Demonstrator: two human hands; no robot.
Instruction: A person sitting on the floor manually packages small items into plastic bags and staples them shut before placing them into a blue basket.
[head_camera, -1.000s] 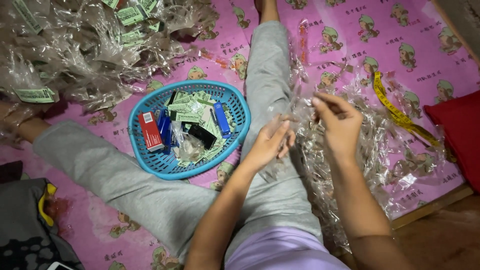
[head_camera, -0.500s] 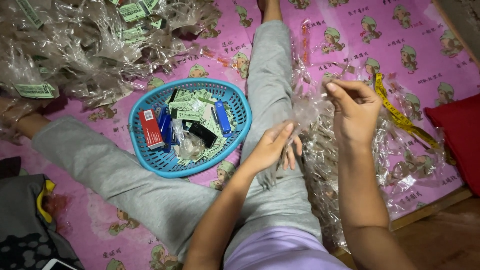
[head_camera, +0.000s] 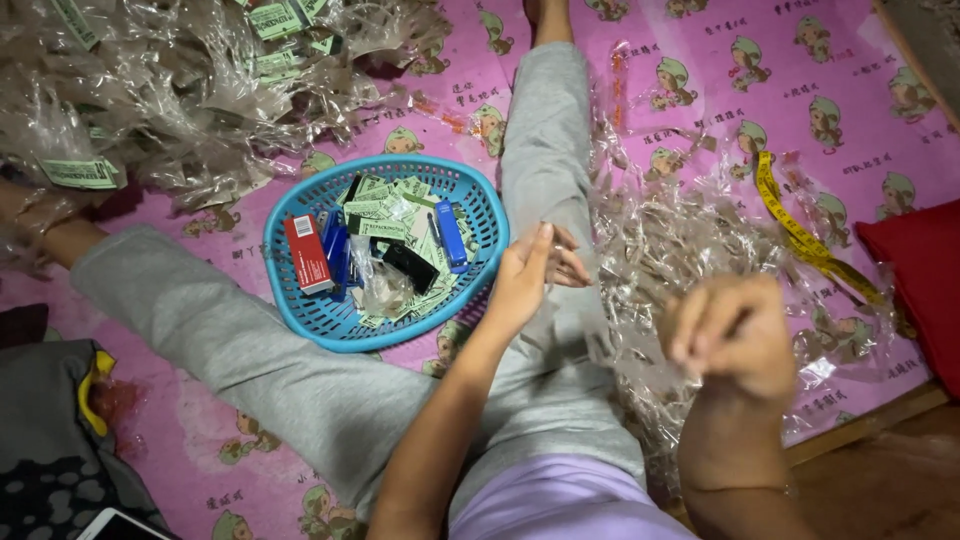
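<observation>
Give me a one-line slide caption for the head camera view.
Seated on a pink mat, left hand and right hand handle clear plastic wrappers beside a blue basket.

Pink patterned mat (head_camera: 700, 60) under blue basket (head_camera: 300, 320), clear wrappers (head_camera: 680, 250), yellow tape measure (head_camera: 800, 235).

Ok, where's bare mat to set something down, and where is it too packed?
Bare pink mat shows at the top, between the outstretched grey leg and the yellow measuring tape, and at lower left below the blue basket. Crowded: the cellophane heap at top left and the wrappers between both hands.
</observation>
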